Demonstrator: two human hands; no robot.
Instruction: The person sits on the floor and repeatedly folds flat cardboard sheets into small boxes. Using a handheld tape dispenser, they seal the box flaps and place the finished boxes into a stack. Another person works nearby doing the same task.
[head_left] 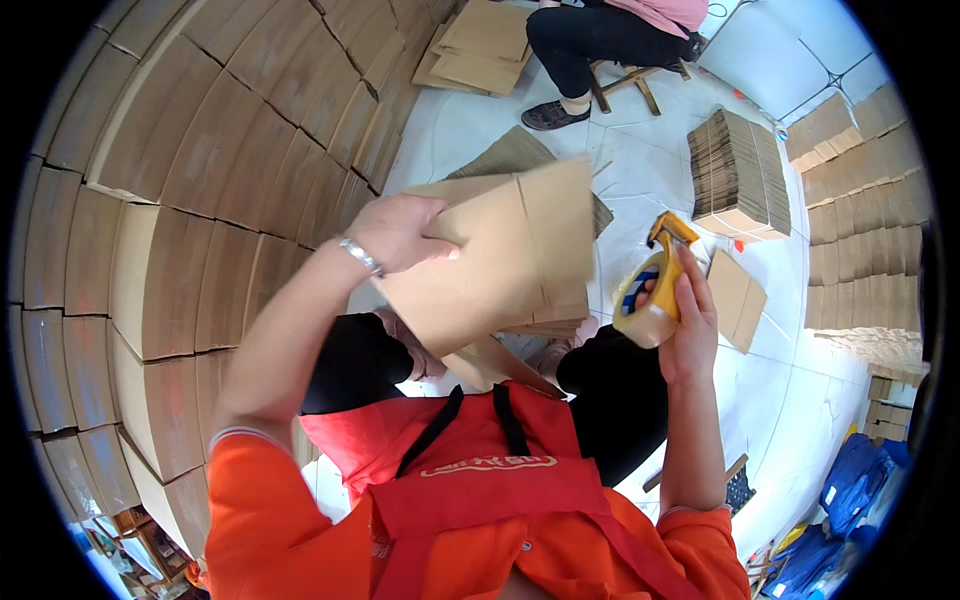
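My left hand (398, 232) grips the left side of a plain brown cardboard box (485, 265), thumb lying across its face. The box is tilted in front of my knees, and a crease runs near its right end. To the right of it, apart from the box, my right hand (692, 325) is wrapped round the handle of a yellow tape dispenser (657, 272). A thick roll of clear tape (640, 318) sits on the dispenser. Beneath the box, more cardboard (495, 362) shows between my feet, partly hidden.
Tall stacks of cartons (250, 130) rise close on my left. A tied bundle of flat cardboard (738, 170) stands right of centre, with a loose sheet (737, 300) nearer. Ahead, another person (610, 40) sits on a wooden stool (640, 88). Blue bags (850, 490) lie at lower right.
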